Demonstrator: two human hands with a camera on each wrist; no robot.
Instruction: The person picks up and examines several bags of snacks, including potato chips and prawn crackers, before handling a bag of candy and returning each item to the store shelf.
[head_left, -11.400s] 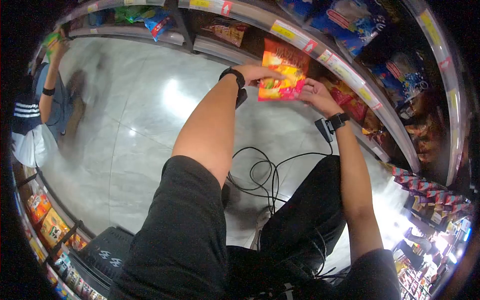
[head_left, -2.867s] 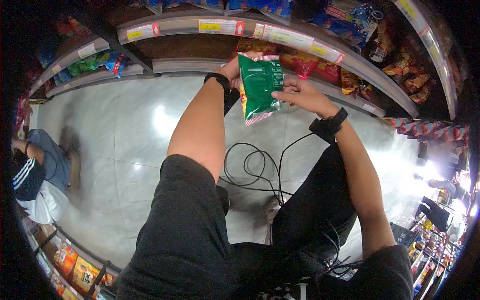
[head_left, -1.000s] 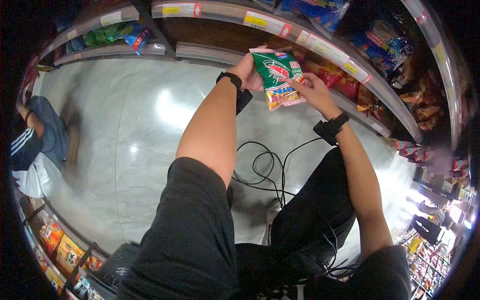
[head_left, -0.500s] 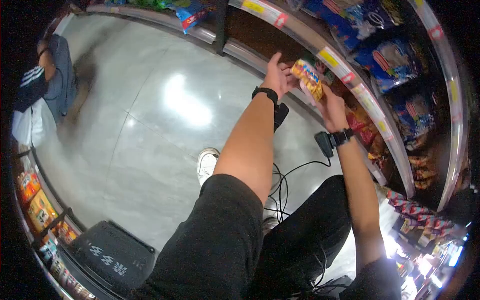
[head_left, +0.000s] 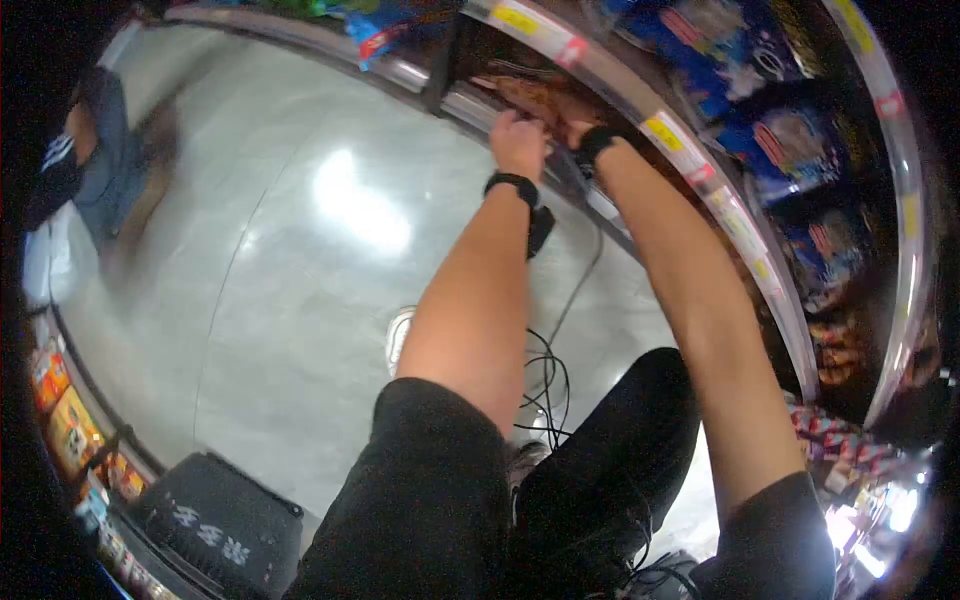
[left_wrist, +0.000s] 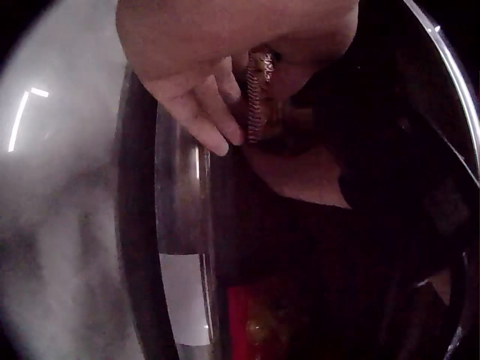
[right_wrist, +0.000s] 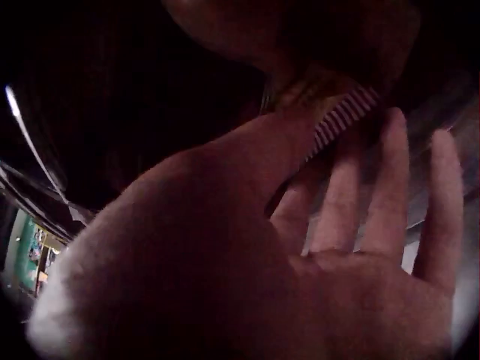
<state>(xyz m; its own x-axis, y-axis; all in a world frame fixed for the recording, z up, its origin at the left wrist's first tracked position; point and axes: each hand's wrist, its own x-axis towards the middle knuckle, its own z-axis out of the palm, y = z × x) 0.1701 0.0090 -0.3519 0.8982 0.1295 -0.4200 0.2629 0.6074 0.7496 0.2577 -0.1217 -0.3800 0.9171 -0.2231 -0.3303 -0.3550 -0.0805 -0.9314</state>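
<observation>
Inside the dim lower shelf, both hands are at a snack bag [left_wrist: 259,97] with a striped crimped edge. My left hand [head_left: 520,145] is at the shelf's front lip, with the bag between its thumb and fingers in the left wrist view. Reaching deeper in, my right hand [head_left: 578,128] pinches the striped edge between thumb and fingers, as the right wrist view shows; its outer fingers [right_wrist: 386,195] are spread. Most of the bag is hidden by the hands and shadow in the head view.
A price-tag rail [head_left: 640,110] curves just above the right forearm. Blue snack bags [head_left: 790,150] fill the shelf above. A black cable [head_left: 545,375] lies looped on the floor. A dark crate [head_left: 215,520] stands lower left, and another person [head_left: 105,170] is at the far left.
The bright bag held 11.4 s ago gave way to a green shrimp-printed one, which was turned over. In the last half second both hands lowered it into the shelf, the right reaching farther left.
</observation>
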